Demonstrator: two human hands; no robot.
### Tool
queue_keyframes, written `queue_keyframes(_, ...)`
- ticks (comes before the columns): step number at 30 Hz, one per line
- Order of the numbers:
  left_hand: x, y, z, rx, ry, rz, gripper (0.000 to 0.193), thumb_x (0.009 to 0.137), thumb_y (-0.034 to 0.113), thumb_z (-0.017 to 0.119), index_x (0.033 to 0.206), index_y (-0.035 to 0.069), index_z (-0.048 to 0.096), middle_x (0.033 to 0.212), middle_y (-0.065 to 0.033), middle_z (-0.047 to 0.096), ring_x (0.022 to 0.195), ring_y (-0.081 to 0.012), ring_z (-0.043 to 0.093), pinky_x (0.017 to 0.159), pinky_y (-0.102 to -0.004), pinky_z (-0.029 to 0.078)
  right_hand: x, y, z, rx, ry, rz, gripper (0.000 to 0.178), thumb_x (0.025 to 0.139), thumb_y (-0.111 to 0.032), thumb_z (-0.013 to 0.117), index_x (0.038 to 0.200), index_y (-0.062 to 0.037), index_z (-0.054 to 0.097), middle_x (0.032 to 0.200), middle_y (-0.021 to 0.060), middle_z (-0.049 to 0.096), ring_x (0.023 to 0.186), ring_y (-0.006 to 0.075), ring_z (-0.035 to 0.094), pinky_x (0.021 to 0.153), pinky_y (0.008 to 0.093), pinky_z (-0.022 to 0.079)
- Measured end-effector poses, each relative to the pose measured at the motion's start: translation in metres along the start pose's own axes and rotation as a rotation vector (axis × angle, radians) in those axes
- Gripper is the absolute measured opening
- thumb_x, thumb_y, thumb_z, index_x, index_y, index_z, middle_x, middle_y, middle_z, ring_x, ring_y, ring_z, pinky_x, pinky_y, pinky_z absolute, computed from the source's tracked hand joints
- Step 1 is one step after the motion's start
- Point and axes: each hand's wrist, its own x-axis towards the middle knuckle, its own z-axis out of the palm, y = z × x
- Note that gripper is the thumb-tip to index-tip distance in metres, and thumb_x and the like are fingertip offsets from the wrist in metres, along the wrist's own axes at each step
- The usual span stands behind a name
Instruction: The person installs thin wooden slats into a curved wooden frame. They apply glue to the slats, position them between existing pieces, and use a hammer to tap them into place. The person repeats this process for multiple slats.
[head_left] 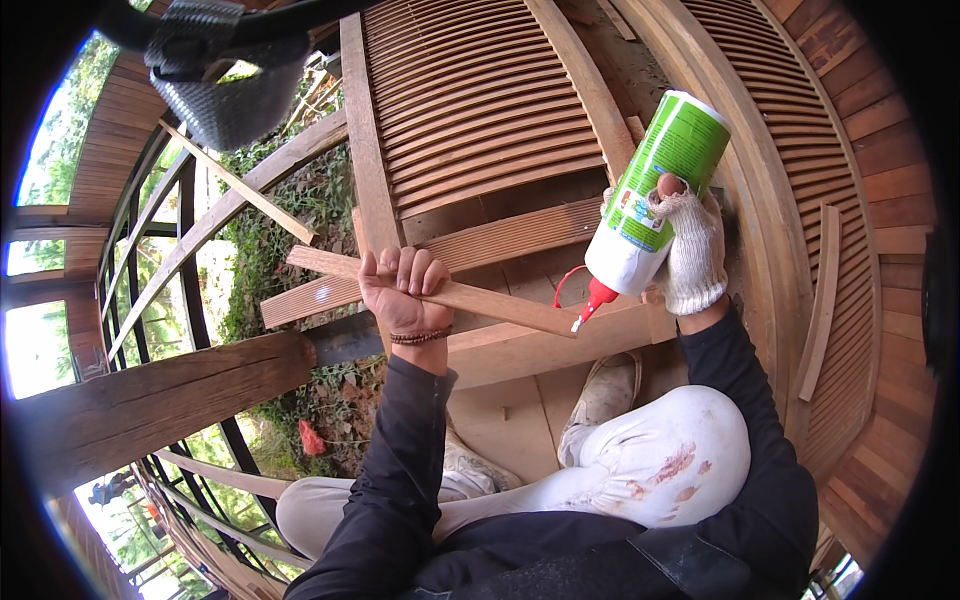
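glue bottle [655,195] green and white, red nozzle; glove [695,250] white knit; wood strip [440,290] pale tan; trousers [650,465] white with reddish stains; sleeves [400,480] black

Left hand [402,290] grips a wooden slat [440,290] — gloved right hand [690,250] tips a glue bottle [655,190] onto its end.

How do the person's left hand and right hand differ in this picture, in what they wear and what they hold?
The left hand is bare with a beaded wrist bracelet; the right hand wears a white knitted glove. The left grips a thin wooden slat; the right holds a tilted green-and-white glue bottle, red nozzle down. Both are closed.
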Motion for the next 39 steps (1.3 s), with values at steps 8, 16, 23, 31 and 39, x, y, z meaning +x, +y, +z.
queue_keyframes(8, -0.01, -0.022, 0.017, 0.647, 0.141, -0.109, 0.063, 0.097, 0.073, 0.05, 0.092, 0.011, 0.056, 0.06, 0.0053, 0.036, 0.049, -0.0066, 0.035, 0.042, -0.0241, 0.027, 0.02, -0.001, -0.021, 0.134, 0.058, -0.194, 0.054, 0.094, -0.035, 0.073, 0.129, 0.0027, 0.056, 0.121, 0.0215, 0.067, 0.111, 0.0345, 0.069, 0.099, 0.0471, 0.058)
queue_keyframes(16, -0.024, -0.067, -0.012, 1.765, -0.19, 0.098, 0.043, 0.099, 0.045, 0.07, 0.092, 0.004, 0.061, 0.066, -0.0046, 0.057, 0.05, -0.0195, 0.051, 0.048, -0.0344, 0.041, 0.015, -0.077, -0.001, 0.095, 0.059, -0.602, 0.074, 0.088, -0.05, 0.077, 0.134, 0.0044, 0.055, 0.125, 0.0229, 0.065, 0.117, 0.0372, 0.065, 0.109, 0.0502, 0.051)
queue_keyframes(23, -0.044, -0.076, 0.023, 2.129, -0.384, 0.287, 0.036, 0.091, 0.033, 0.08, 0.09, 0.002, 0.06, 0.066, -0.0119, 0.058, 0.055, -0.0269, 0.058, 0.054, -0.0369, 0.047, 0.024, -0.083, 0.01, 0.1, 0.112, -0.691, 0.059, 0.08, -0.022, 0.085, 0.127, 0.0024, 0.058, 0.114, 0.0183, 0.071, 0.103, 0.0323, 0.073, 0.093, 0.046, 0.063)
queue_keyframes(31, -0.046, -0.075, 0.029, 2.161, -0.397, 0.319, 0.037, 0.088, 0.034, 0.082, 0.091, 0.003, 0.062, 0.065, -0.0114, 0.06, 0.056, -0.0272, 0.061, 0.055, -0.0362, 0.049, 0.027, -0.076, 0.018, 0.05, 0.094, -0.688, 0.06, 0.077, -0.017, 0.089, 0.124, 0.0033, 0.059, 0.109, 0.0216, 0.073, 0.098, 0.0346, 0.075, 0.089, 0.0468, 0.064)
queue_keyframes(39, -0.046, -0.07, 0.031, 2.2, -0.384, 0.275, 0.043, 0.09, 0.044, 0.079, 0.091, 0.005, 0.061, 0.072, -0.0125, 0.066, 0.062, -0.0305, 0.067, 0.056, -0.0401, 0.053, 0.028, -0.073, 0.018, 0.019, 0.094, -0.69, 0.063, 0.077, -0.021, 0.09, 0.125, 0.0043, 0.059, 0.107, 0.0229, 0.073, 0.098, 0.0341, 0.075, 0.087, 0.0452, 0.064)
